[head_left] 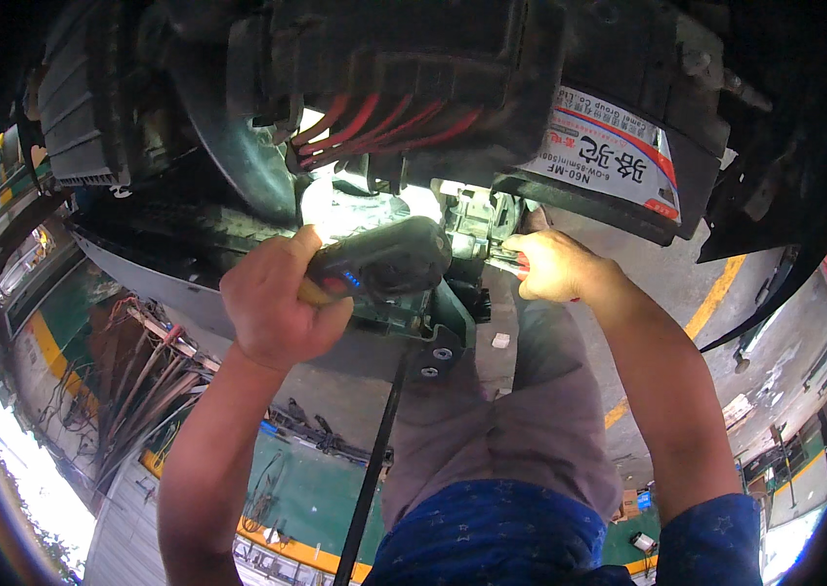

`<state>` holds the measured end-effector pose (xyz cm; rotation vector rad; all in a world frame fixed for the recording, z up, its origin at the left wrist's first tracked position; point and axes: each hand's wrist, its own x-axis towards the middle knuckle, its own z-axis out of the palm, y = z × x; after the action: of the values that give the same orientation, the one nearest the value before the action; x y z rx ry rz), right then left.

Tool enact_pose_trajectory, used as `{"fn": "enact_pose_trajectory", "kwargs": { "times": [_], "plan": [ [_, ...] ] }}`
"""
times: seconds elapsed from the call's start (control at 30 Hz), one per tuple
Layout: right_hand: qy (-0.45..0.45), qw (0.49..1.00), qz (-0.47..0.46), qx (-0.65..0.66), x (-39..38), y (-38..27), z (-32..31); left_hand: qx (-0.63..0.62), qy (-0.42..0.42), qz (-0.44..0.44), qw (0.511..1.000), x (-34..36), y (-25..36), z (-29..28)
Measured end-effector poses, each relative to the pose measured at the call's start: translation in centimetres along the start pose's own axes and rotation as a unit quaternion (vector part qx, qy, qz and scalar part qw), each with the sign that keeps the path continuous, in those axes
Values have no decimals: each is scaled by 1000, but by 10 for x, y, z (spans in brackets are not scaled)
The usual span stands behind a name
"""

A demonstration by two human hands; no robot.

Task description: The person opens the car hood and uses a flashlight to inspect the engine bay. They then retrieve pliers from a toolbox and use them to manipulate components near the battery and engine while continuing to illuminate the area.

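Observation:
My left hand [282, 298] is closed around a black, rounded battery-powered device [384, 262] with a red button, a row of small blue lights and a yellow part by my palm. Strong light falls on the engine bay just beyond it. My right hand [558, 264] grips a small tool with red handles [523, 264]; its metal end points left, and its exact kind is partly hidden by my fingers. That end is close to a brightly lit metal fitting [475, 223]. Whether they touch I cannot tell.
Red ribbed wires [384, 127] run under a dark cover. A labelled vehicle battery [601, 156] sits at the upper right. Below, a metal bracket with bolts [438, 359] juts toward me, with a black strut [374, 474] beside my leg. Cables and rods [155, 376] lie at left.

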<state>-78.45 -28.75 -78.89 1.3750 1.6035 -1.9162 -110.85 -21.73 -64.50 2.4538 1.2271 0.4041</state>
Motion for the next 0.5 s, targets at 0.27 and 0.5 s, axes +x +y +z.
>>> {"fn": "enact_pose_trajectory", "kwargs": {
  "times": [0.27,0.5],
  "plan": [
    [-26,995,75,-65,-9,-37,-11,9,-11,-4,1000,-3,-2,0],
    [-69,987,67,-129,-11,-61,-20,16,1,-12,1000,-4,0,-1]
  ]
}}
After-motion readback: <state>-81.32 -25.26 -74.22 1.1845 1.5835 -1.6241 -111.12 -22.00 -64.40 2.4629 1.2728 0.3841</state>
